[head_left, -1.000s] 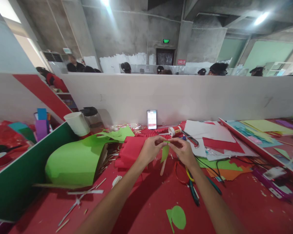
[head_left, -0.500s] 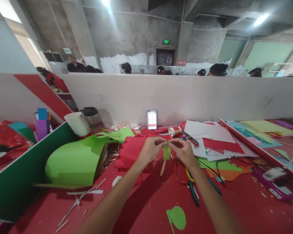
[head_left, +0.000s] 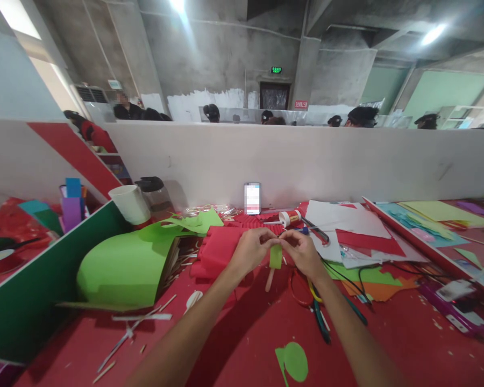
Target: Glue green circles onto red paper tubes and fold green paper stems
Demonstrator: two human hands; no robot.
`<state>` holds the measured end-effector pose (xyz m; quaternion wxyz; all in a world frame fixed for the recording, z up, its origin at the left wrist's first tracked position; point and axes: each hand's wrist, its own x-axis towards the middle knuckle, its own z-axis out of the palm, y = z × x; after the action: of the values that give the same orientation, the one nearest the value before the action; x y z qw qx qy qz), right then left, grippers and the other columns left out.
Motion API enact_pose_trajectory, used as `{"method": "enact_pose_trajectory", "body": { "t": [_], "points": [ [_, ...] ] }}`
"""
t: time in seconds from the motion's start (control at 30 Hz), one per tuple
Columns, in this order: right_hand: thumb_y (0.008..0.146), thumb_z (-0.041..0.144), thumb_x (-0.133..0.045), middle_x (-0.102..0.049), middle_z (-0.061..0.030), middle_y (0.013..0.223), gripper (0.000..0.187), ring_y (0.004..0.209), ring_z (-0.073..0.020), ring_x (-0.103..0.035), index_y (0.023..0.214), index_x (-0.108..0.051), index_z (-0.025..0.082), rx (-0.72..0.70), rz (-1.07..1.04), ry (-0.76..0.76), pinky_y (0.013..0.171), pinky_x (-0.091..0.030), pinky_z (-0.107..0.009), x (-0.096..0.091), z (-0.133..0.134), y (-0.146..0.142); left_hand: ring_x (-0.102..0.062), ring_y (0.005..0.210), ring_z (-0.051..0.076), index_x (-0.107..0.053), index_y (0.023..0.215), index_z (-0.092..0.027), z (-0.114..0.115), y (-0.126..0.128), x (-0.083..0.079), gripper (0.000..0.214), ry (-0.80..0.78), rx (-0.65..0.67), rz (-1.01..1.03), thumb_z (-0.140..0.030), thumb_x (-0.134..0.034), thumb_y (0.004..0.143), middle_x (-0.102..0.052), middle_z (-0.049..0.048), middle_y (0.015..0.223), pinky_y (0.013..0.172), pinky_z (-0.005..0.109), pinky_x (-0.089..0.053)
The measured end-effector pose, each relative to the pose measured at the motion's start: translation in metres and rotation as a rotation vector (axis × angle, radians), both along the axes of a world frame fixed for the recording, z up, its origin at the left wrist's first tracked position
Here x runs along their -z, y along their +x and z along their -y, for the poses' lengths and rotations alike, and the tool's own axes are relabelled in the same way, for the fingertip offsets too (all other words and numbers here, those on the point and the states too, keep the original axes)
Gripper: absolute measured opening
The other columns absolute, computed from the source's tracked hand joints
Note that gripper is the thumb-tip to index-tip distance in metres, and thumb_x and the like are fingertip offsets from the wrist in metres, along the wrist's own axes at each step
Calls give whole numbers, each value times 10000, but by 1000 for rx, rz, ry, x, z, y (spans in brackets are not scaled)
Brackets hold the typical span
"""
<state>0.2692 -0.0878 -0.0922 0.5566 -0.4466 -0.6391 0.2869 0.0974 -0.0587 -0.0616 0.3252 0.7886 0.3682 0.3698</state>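
Note:
My left hand (head_left: 253,250) and my right hand (head_left: 303,251) meet fingertip to fingertip over the table, both closed in a pinch. Between them a small green paper strip (head_left: 276,258) hangs down, its upper end under the fingers of both hands. Just below the strip shows a thin wooden stick (head_left: 269,281); whether the two are joined I cannot tell. Folded red paper (head_left: 218,247) lies beside my left hand. Pliers (head_left: 321,322) with dark handles lie under my right forearm. Nearer to me is a green paper oval (head_left: 296,362) with a narrow green scrap.
A phone (head_left: 252,199) leans on the white partition (head_left: 331,161). Left stand a curled green sheet (head_left: 121,274), a white cup (head_left: 129,205) and a green divider (head_left: 44,290). White paper sheets (head_left: 339,217), black cables and a purple power strip (head_left: 454,306) lie right. Wood scraps (head_left: 127,333) are scattered front left.
The fingertips have shifted slightly around the top of the green strip, still pinched together. The whole view has moved a little; the things on the table stay in place.

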Motion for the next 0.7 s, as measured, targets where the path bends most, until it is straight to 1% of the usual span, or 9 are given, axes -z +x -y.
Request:
{"method": "enact_pose_trajectory", "body": {
  "t": [0.1, 0.17, 0.3, 0.4, 0.57, 0.7],
  "points": [
    [822, 391, -659, -656, -33, 772, 206, 738, -188, -610, 797, -645, 187, -9, 7, 1, 696, -490, -286, 1, -1, 1, -565, 633, 135, -681, 793, -170, 0, 1, 0, 231, 36, -9, -21, -387, -612, 834, -672, 14, 706, 587, 223, -410],
    [815, 390, -666, -659, -34, 780, 204, 748, -190, -613, 799, -647, 187, -9, -15, -3, 702, -492, -286, 2, -2, 1, -550, 617, 127, -674, 789, -168, 0, 1, 0, 229, 29, 4, -2, -376, -598, 844, -657, 7, 691, 579, 220, -401],
    [794, 344, -687, -679, -45, 858, 180, 803, -197, -633, 882, -659, 189, -53, -90, -27, 743, -509, -295, 3, -2, 2, -532, 598, 113, -667, 804, -160, 0, 2, -1, 211, -30, 25, 65, -337, -567, 861, -648, -2, 694, 576, 213, -398],
    [777, 300, -697, -685, -45, 876, 179, 803, -196, -641, 914, -660, 192, -73, -112, -35, 747, -516, -298, 4, -2, 2, -544, 623, 118, -670, 824, -163, 0, 1, -1, 212, -19, 31, 62, -344, -564, 861, -656, -1, 723, 596, 217, -406],
    [760, 259, -691, -694, -45, 839, 111, 767, -196, -647, 842, -678, 185, 30, -80, -5, 719, -518, -297, 5, -3, 2, -542, 642, 131, -668, 848, -165, 1, 0, -3, 282, 16, 30, 39, -376, -487, 900, -645, 5, 725, 588, 225, -405],
    [772, 239, -672, -699, -50, 855, 70, 813, -203, -651, 814, -701, 191, 71, -32, 69, 747, -518, -302, 2, -1, 2, -530, 606, 122, -657, 853, -164, 1, 0, -6, 240, -68, 63, 70, -364, -527, 877, -631, -1, 695, 570, 220, -411]
  ]
}}
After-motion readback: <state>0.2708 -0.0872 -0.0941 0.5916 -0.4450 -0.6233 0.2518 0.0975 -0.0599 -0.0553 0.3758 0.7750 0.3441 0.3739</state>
